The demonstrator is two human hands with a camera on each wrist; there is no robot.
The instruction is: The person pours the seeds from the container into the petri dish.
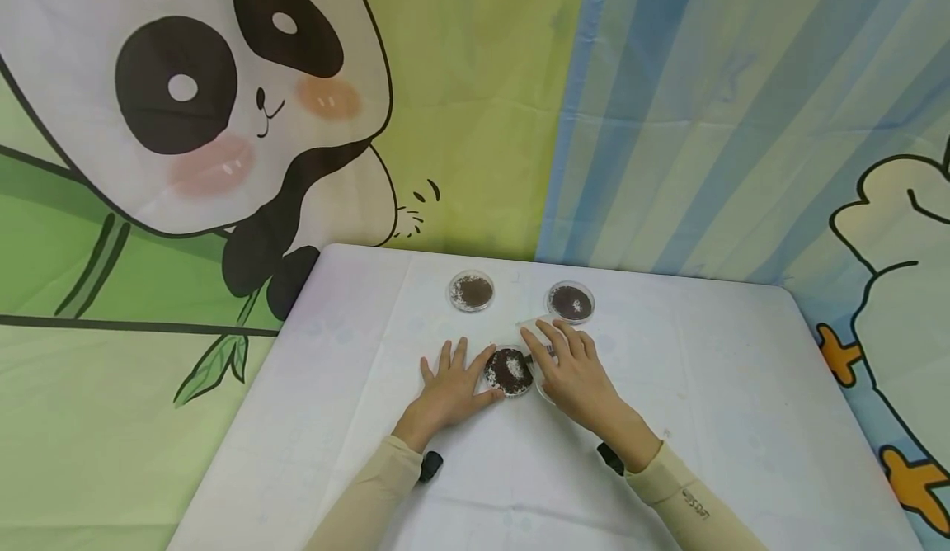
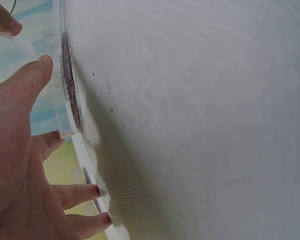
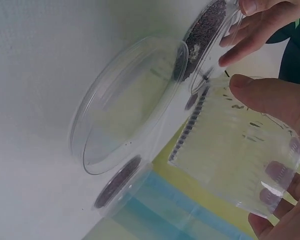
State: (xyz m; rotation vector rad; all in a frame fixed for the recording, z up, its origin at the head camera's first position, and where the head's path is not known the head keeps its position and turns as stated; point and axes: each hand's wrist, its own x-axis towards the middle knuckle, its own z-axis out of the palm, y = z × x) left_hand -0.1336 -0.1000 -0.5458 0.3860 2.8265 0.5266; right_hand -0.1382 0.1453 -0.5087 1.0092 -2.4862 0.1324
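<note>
My left hand (image 1: 448,396) spans a clear petri dish (image 2: 60,112), thumb on one side of its rim and index finger on the other, with the remaining fingers spread on the white table. Dark crumbly granules (image 1: 499,374) fill the dish, topped with white bits. Close to its right side, my right hand (image 1: 579,379) grips a clear, flat-sided plastic container (image 3: 215,145) with a ridged edge and small printed marks. The container is tilted, its ridged edge by the dish rim. Beneath the right hand lies an empty clear dish (image 3: 79,127), mostly hidden from the head view.
Two more petri dishes of dark granules stand farther back, one at left (image 1: 451,294) and one at right (image 1: 592,308). The white table (image 1: 712,369) ends at a printed cloth backdrop (image 1: 475,105). A few crumbs dot the tabletop.
</note>
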